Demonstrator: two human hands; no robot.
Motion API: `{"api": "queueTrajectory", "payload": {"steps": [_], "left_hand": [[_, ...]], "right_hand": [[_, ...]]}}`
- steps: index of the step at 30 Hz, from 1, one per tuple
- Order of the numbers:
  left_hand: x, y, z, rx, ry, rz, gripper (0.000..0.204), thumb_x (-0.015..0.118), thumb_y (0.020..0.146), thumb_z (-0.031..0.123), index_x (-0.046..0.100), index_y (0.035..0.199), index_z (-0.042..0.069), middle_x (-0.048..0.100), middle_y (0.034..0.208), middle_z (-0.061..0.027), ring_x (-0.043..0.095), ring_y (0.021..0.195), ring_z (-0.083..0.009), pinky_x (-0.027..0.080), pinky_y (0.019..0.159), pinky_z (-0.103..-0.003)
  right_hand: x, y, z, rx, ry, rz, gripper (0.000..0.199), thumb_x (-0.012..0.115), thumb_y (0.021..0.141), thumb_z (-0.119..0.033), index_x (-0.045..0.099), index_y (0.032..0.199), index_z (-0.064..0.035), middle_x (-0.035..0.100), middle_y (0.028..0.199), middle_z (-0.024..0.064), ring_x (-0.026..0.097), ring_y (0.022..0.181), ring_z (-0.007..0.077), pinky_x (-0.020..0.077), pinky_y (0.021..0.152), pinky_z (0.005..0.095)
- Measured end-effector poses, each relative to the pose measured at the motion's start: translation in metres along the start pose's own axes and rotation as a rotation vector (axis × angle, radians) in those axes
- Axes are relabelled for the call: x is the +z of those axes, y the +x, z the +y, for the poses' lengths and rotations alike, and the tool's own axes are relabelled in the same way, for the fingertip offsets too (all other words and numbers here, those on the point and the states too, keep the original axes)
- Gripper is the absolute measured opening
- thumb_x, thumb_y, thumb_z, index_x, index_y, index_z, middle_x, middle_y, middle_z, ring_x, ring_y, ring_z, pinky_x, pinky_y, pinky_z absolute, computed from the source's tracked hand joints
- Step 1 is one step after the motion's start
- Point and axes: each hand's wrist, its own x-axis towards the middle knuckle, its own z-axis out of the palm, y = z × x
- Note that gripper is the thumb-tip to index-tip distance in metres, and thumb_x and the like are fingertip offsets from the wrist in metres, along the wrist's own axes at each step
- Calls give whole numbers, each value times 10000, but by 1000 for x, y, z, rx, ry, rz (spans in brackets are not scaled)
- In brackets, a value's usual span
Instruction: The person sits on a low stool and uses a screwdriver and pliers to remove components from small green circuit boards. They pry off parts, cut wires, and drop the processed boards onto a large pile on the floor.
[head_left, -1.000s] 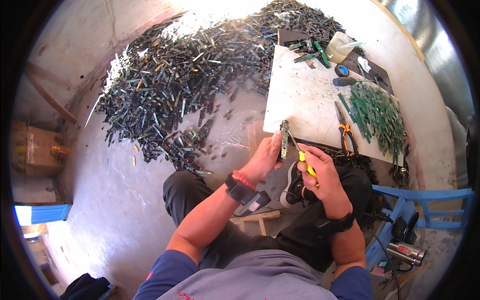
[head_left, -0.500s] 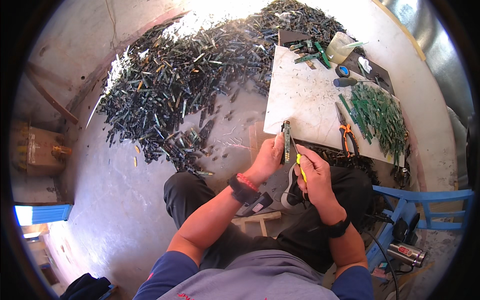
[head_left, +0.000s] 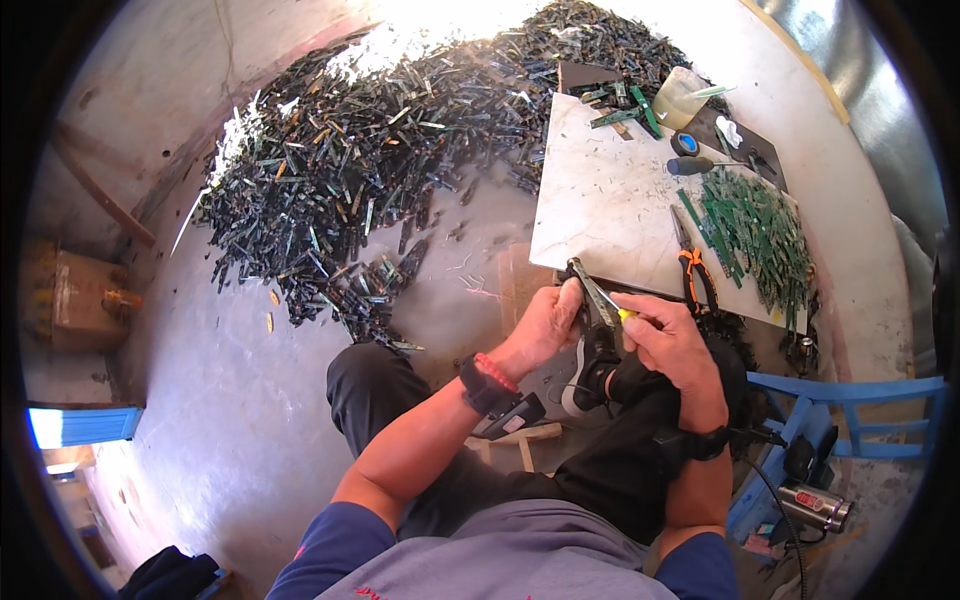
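My left hand (head_left: 545, 325) grips a circuit strip (head_left: 592, 292), right hand (head_left: 672, 345) clenches a yellow tool (head_left: 626, 314); the big floor pile (head_left: 400, 160) remains, I judge.

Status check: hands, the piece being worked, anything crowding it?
Left hand grips narrow dark strip. Right hand holds yellow-handled tool against it. White slab edge just ahead; orange pliers beside.

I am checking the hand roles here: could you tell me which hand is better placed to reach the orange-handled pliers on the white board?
Probably the right hand: the orange-handled pliers lie just beyond it on the white board, while the left hand holds the dark circuit strip.
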Motion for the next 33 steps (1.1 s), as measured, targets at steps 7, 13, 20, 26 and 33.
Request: {"api": "queueTrajectory", "payload": {"steps": [7, 13, 20, 26, 33], "left_hand": [[-20, 6, 2, 42, -282, 63, 440, 378, 981, 442, 544, 794, 80, 441, 613, 23, 361, 497, -68, 279, 437, -228], [-36, 4, 16, 171, -347, 39, 389, 379, 988, 417, 471, 776, 105, 386, 627, 22, 331, 505, -80, 262, 432, -225], [-22, -6, 19, 23, -280, -82, 466, 323, 993, 465, 440, 774, 71, 385, 596, 1, 321, 487, -87, 272, 432, -225], [-27, -1, 14, 47, -293, -60, 481, 328, 991, 486, 466, 802, 65, 390, 595, 1, 328, 487, -89, 278, 439, -221], [-24, 2, 13, -2, -288, -67, 455, 298, 1002, 452, 496, 835, 78, 427, 603, 3, 353, 487, -78, 280, 428, -217]], "right_hand": [[22, -2, -8, 63, 464, -243, 415, 539, 892, -122, 488, 1279, 19, 502, 663, 14, 413, 450, 48, 313, 398, 193], [3, 20, 4, -134, -54, 303, 345, 570, 863, -125, 573, 1169, 33, 578, 697, 72, 541, 542, 145, 428, 506, 247], [-21, 92, 1, -210, -803, 748, 385, 597, 819, -175, 582, 1160, 4, 632, 956, 222, 597, 928, 387, 463, 822, 443], [-20, 107, -15, -253, -986, 772, 400, 642, 818, -231, 589, 1150, -15, 592, 1136, 201, 563, 1036, 360, 453, 889, 428], [21, 71, -23, -644, -652, 137, 527, 739, 760, -296, 581, 1185, -29, 555, 1231, 194, 518, 1156, 354, 422, 969, 389]]}}
